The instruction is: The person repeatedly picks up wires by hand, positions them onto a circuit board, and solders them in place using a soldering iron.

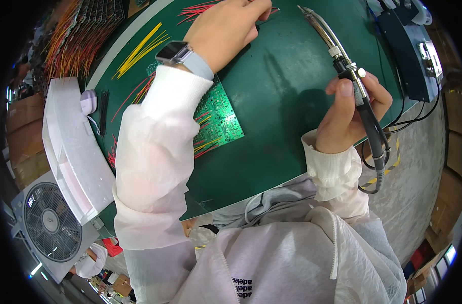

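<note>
Near the right edge of the green surface (271, 167), we see the right hand (350, 111) closed around a soldering iron (337, 53), thumb and fingers gripping its handle, its tip pointing toward the far edge. Toward that far edge, we find the left hand (223, 33) with fingers bent beside some red wires (193, 10); its fingertips are partly cut off, so we cannot tell whether it grips one. Below it, left of the surface's middle, we see a green circuit board (225, 114), partly hidden by the white sleeve (152, 137). Yellow wires (139, 48) lie near the left edge, where we also see a white box (74, 147). A blue box (408, 61) stands at the right edge.
</note>
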Demonstrator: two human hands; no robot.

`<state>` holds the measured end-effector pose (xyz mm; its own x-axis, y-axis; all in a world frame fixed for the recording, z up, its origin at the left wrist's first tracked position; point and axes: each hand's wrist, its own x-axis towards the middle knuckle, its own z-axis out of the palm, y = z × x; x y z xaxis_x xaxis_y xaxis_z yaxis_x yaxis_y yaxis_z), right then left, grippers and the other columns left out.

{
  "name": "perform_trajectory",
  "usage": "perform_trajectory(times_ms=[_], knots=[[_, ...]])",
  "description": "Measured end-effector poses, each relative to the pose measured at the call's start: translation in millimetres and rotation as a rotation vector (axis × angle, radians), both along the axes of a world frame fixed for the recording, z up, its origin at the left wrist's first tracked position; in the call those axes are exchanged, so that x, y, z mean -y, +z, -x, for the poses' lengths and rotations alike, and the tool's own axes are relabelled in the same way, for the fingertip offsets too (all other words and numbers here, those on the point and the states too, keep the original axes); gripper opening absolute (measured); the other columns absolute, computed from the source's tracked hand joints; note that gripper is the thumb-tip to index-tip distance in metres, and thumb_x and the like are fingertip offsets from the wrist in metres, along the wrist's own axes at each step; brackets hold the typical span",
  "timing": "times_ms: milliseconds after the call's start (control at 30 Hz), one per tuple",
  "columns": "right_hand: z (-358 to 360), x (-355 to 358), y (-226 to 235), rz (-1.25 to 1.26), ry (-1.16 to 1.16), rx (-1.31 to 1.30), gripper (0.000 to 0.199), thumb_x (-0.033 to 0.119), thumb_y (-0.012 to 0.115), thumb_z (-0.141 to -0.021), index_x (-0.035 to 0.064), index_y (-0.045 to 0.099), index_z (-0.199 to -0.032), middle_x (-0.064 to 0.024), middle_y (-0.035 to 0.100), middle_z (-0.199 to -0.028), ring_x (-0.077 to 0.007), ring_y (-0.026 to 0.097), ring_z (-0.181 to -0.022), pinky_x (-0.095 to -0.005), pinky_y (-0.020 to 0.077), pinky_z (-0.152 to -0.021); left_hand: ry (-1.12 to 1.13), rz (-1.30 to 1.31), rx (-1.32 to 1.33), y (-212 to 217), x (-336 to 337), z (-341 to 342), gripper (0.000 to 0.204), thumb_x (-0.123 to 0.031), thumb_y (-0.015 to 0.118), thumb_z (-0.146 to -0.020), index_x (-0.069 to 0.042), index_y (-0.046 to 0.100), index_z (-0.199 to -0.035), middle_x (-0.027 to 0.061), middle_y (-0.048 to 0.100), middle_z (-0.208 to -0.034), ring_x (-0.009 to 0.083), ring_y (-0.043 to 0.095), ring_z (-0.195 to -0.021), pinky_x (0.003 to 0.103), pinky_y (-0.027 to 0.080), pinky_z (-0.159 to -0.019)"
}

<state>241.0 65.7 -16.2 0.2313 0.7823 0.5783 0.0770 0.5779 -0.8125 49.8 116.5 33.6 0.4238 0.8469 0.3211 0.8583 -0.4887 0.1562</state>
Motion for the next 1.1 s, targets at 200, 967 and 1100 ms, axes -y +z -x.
perform_trajectory(times_ms=[200,967,1100], knots=[[-1,1,8,0.097,-0.054,-0.104,0.024,0.007,0.057,-0.087,0.0033,0.042,-0.104,-0.0141,0.057,-0.082,-0.0176,0.052,-0.068,-0.0299,0.0433,-0.064,0.185,0.341,0.398,-24,26,-12,0.02,-0.005,0.058,-0.081,0.0,0.057,-0.1,0.0087,0.059,-0.068,0.02,0.059,-0.062,0.033,0.048,-0.061],[0,0,7,0.103,-0.104,-0.232,0.025,0.009,0.061,-0.086,0.0013,0.045,-0.103,-0.0129,0.059,-0.082,-0.0151,0.054,-0.068,-0.0274,0.0453,-0.064,0.197,0.182,0.381,30,122,-26,0.012,0.007,0.054,-0.084,0.0,0.047,-0.092,0.0118,0.048,-0.084,0.023,0.05,-0.073,0.029,0.043,-0.066],[3,0,4,0.046,-0.063,-0.16,0.024,0.009,0.061,-0.086,0.0013,0.046,-0.103,-0.0124,0.058,-0.08,-0.0141,0.053,-0.066,-0.0266,0.0447,-0.063,0.501,0.206,0.557,12,182,-8,0.015,0.006,0.058,-0.082,0.0,0.051,-0.094,0.013,0.053,-0.087,0.0281,0.054,-0.077,0.035,0.044,-0.067]])
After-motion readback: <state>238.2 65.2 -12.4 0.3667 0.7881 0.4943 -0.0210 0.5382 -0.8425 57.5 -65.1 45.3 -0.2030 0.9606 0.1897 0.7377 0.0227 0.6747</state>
